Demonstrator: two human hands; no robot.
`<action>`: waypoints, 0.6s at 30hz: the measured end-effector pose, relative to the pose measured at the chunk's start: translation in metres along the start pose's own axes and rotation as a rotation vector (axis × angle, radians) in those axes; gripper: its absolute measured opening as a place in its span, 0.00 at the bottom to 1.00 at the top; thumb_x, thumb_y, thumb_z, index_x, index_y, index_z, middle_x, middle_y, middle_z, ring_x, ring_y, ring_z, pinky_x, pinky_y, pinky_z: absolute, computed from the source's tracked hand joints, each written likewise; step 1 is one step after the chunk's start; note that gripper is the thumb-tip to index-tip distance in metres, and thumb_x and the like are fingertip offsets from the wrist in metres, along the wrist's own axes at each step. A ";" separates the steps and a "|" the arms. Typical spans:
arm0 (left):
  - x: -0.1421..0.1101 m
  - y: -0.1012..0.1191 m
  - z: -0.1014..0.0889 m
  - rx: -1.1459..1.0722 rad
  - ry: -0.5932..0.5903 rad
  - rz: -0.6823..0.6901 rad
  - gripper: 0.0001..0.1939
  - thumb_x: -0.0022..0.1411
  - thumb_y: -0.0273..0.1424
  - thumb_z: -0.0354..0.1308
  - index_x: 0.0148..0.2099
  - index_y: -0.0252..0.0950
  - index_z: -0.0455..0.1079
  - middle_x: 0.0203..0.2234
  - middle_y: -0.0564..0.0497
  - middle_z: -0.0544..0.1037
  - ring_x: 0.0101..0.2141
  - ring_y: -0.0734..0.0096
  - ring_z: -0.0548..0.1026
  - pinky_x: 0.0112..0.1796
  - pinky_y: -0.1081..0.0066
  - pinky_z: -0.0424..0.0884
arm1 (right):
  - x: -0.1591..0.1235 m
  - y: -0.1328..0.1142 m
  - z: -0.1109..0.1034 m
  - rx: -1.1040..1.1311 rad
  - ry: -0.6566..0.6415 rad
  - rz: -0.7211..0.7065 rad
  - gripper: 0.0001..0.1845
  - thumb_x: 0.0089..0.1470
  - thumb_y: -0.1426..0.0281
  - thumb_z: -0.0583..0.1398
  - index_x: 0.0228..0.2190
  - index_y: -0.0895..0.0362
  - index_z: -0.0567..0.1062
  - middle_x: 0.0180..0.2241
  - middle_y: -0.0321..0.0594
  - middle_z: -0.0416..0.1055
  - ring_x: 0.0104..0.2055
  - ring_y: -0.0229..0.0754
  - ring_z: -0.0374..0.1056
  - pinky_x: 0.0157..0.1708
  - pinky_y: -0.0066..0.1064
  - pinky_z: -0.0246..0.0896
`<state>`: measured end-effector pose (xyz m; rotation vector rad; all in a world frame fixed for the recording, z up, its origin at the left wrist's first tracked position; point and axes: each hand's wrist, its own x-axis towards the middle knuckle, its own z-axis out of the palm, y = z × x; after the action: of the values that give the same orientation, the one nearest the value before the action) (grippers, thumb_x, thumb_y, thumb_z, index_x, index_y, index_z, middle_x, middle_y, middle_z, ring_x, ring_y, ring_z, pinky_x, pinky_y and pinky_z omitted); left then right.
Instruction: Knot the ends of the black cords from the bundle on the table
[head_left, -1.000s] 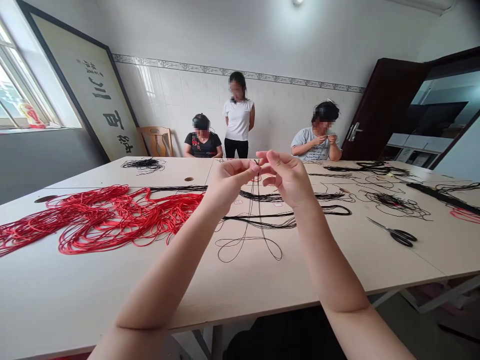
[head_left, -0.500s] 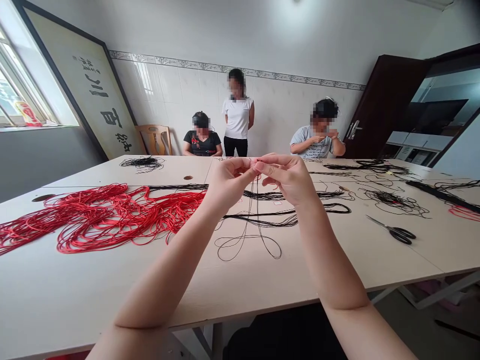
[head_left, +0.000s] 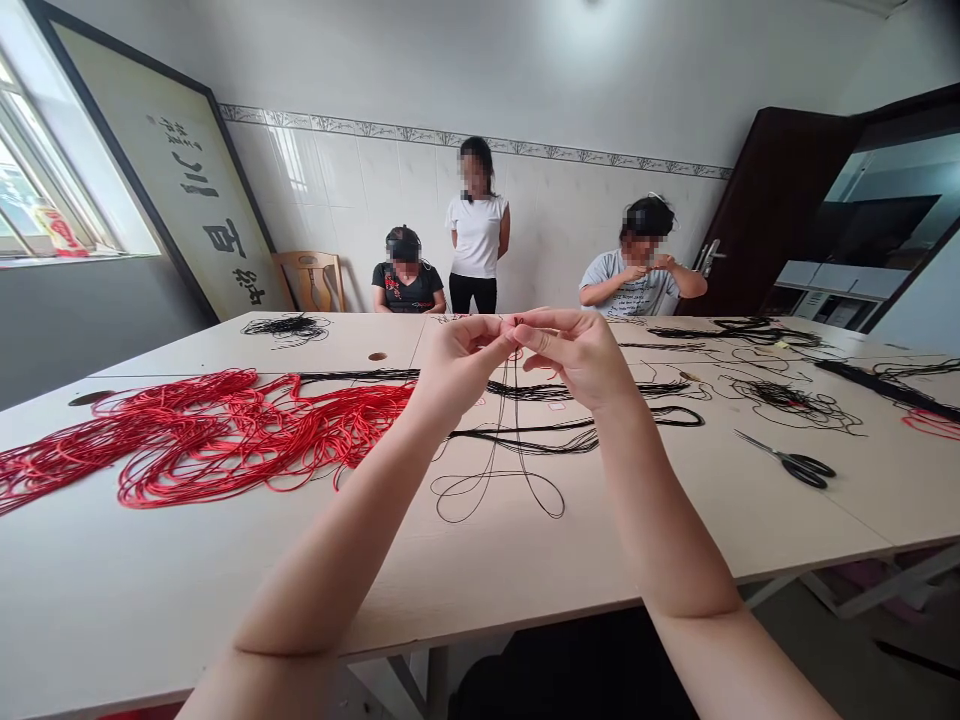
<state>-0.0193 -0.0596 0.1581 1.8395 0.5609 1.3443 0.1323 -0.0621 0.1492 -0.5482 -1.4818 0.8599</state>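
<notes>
Two hands: the left hand (head_left: 465,365) and the right hand (head_left: 574,355) are together above the table, fingertips pinched on one spot. From my remote seat, I read that height as keeping the work clear of the cords below and in view of the head camera.

Thin black cord (head_left: 516,400): it hangs from the pinch in long strands and ends in loose loops on the tabletop, just below the hands. Lifting it seems to let it fall free of its neighbours. (A tiny red fleck shows at the pinch, too small for me to name from here.)

Red cord (head_left: 210,440): a big mass of long loops spreads across the left of the table, probably fanned out so single strands can be drawn off.

Black cord bundles (head_left: 540,390): twisted lengths run across the table behind and beneath the hands.

Scissors (head_left: 795,468): they lie to the right, with black handles, probably left there for easy reach.

Pale table (head_left: 225,590): its long top carries all of this.

Co-workers: a seated person (head_left: 405,275) is across the table, and a second seated person (head_left: 637,285) has both hands raised and close together. A standing person (head_left: 476,235) has both arms behind the back.
</notes>
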 end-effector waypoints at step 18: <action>-0.002 0.005 0.003 -0.028 0.015 -0.033 0.11 0.53 0.36 0.61 0.25 0.34 0.70 0.21 0.54 0.68 0.24 0.78 0.62 0.26 0.74 0.56 | 0.001 -0.001 0.003 -0.003 0.046 0.016 0.09 0.41 0.61 0.67 0.27 0.52 0.81 0.31 0.37 0.74 0.31 0.36 0.69 0.24 0.26 0.70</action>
<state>-0.0177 -0.0650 0.1606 1.7922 0.5751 1.3389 0.1295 -0.0623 0.1502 -0.5792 -1.4385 0.8530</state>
